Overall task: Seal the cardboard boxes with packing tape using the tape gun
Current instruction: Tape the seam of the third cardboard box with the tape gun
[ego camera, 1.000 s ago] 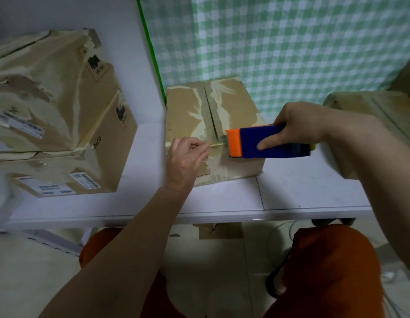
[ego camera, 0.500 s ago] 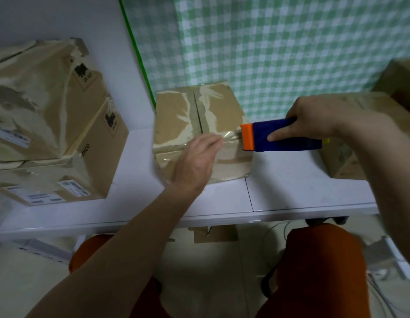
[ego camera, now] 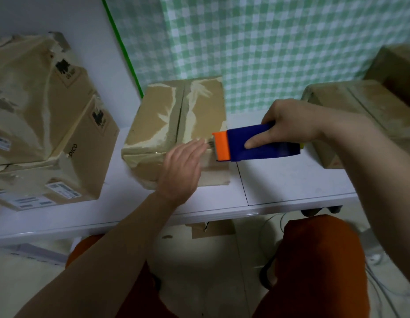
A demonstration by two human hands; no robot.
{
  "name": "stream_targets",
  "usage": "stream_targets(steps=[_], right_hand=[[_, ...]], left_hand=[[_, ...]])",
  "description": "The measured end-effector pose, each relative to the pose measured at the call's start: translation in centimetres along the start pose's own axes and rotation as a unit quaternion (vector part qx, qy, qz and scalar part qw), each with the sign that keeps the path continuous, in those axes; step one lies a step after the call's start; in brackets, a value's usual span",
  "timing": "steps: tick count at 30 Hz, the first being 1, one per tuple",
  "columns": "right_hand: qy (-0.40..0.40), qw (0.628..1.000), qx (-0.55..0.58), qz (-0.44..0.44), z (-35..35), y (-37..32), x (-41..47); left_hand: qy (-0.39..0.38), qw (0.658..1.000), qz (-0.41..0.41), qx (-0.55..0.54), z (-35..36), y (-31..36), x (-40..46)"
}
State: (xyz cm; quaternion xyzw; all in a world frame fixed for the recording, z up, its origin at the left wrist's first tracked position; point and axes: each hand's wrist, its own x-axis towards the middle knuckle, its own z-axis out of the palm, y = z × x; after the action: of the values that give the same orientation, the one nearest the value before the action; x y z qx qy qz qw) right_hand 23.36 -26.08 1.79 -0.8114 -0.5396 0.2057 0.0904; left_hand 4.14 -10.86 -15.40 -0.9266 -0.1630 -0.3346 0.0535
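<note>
Tape gun (ego camera: 256, 144) gripped in right hand (ego camera: 293, 121), lying sideways, orange end just right of flat left hand (ego camera: 181, 167) fingertips on box (ego camera: 176, 125).

Stacked boxes (ego camera: 38, 125): cut off at left edge, labels unreadable. Tape (ego camera: 209, 143): possibly there, blurred behind left hand (ego camera: 179, 171).

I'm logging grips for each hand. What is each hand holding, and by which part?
Right hand grips the tape gun by its blue body. Left hand holds nothing, resting flat on the box.
</note>
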Motion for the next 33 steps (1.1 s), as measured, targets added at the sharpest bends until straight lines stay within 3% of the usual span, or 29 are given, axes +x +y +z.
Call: stream_targets(steps=[9,14,20,26,30,33], right_hand=[[-0.032,0.997,0.076,0.006,1.1,-0.6,0.5],[0.000,0.997,0.054,0.052,-0.6,2.1,-1.2],[0.006,0.999,0.027,0.045,0.9,2.0,-0.2],[-0.004,0.999,0.039,0.028,1.8,2.3,0.4],[-0.012,0.996,0.078,0.033,2.0,3.2,0.2],[-0.023,0.992,0.115,0.038,2.2,4.2,0.0]], left_hand=[[0.005,1.000,-0.021,0.021,-1.0,-1.1,-1.6],[0.013,0.999,-0.036,0.021,-0.9,-0.8,-1.7],[0.007,0.984,-0.179,0.000,-1.8,4.1,0.3],[-0.097,0.991,-0.076,0.052,-1.2,5.5,0.7],[-0.066,0.993,-0.101,-0.004,-1.4,5.2,0.8],[-0.039,0.981,-0.184,-0.046,-1.3,5.5,2.1]])
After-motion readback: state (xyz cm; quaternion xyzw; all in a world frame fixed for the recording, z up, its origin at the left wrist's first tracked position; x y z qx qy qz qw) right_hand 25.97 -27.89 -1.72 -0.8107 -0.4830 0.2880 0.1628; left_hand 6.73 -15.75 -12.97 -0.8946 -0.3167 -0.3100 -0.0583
